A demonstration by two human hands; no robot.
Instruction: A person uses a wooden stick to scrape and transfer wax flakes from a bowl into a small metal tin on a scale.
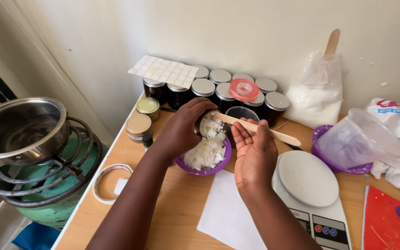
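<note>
1. Wax flakes (208,150), white and heaped, fill a purple bowl (218,167) near the middle of the table (177,203), just in front of the jars at the back edge.
2. A left hand (181,129) curls closed around a small jar (209,124) tipped over the bowl, white flakes packed at its mouth.
3. A right hand (255,155) pinches a flat wooden stick (260,129) between thumb and fingers; one end of the stick reaches into the tipped jar, the other points toward the table's right side.
4. Dark jars (237,90) with silver lids stand in rows along the back edge against the wall, a pink tape roll (243,89) resting on top of them and a sheet of labels (164,71) lying across the leftmost ones.
5. Two gold-lidded tins (143,116) sit at the table's left edge, beside the left hand.
6. A white scale (309,185) stands just right of the right hand, toward the front edge, with a white paper towel (225,213) lying beside it.
7. A second purple bowl (327,157) near the right edge carries a clear plastic jug (357,139) lying tilted in it; behind it a bag of white flakes (315,99) leans at the wall, a wooden stick poking out.
8. A steel pot (21,129) sits on a gas burner (47,185) off the table's left edge.
</note>
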